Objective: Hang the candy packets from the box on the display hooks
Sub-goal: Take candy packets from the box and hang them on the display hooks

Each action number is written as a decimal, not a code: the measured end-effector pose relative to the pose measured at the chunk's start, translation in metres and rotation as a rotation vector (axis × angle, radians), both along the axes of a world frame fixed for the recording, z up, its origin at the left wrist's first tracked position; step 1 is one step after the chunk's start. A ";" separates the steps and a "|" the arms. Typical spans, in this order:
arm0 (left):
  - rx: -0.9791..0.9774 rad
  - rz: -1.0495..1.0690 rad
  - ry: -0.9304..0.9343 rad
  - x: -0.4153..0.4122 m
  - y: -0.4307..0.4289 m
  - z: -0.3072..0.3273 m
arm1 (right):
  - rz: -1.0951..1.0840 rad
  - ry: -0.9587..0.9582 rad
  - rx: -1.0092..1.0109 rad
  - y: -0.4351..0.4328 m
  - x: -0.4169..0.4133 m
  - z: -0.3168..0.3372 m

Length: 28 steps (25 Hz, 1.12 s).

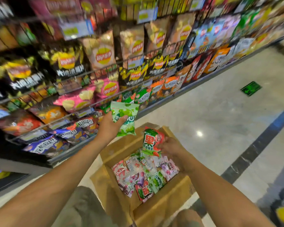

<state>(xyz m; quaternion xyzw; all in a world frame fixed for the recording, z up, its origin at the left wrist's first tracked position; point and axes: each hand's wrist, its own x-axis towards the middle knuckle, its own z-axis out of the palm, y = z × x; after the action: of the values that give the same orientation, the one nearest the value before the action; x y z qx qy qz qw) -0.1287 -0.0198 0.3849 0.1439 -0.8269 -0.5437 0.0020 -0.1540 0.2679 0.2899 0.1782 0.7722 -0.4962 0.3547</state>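
shelves (88,63): huge wire-fronted rack of chip bags, filling everything to my left and ahead. It's blurry, and I honestly can't pick out any hooks from here.
floor (220,112): pale shiny tile to the right, and it's what the box sits on.
box (162,210): open cardboard carton right in front of my knees, flaps out.
loose packets (143,176): a jumbled layer of small candy bags on the bottom of the box, so plenty left to hang.
left hand (109,126): raised above the far left corner of the box, fingers curled behind a pale green packet (125,118) with the thumb across its face.
right hand (170,148): lower, over the far end of the box, fingers pinching a red-and-green packet (152,141) by its right edge, clear of the pile.
what the next move turns on: both packets stand roughly upright, long axis top-to-bottom, top edges up. The rack lies up and to the left of both hands, and the left hand is nearer to it, so I'd guess the pale green one goes first.
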 end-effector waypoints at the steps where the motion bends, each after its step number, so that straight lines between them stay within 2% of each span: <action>1: 0.000 -0.018 0.012 0.000 -0.003 0.036 | -0.008 0.015 -0.056 -0.003 -0.002 0.042; 8: -0.006 -0.008 0.101 0.003 -0.025 0.254 | 0.076 0.228 -0.208 -0.021 -0.020 0.306; 12: -0.036 0.053 0.130 0.014 -0.040 0.334 | 0.036 0.278 -0.322 -0.037 -0.029 0.404; 15: -0.029 0.113 0.201 0.028 -0.048 0.371 | -0.044 0.337 -0.341 -0.048 -0.036 0.448; 19: -0.047 0.210 0.286 0.062 -0.062 0.411 | 0.006 0.422 -0.400 -0.071 -0.031 0.499; 28: -0.059 0.469 0.373 0.162 -0.113 0.471 | 0.296 0.600 -0.499 -0.166 0.016 0.568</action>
<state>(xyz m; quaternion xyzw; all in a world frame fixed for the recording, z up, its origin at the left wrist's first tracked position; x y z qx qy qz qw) 0.0337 -0.1326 0.8561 0.2283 -0.7720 -0.5211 0.2835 -0.1380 0.1020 0.8584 -0.1784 0.7148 -0.6416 0.2137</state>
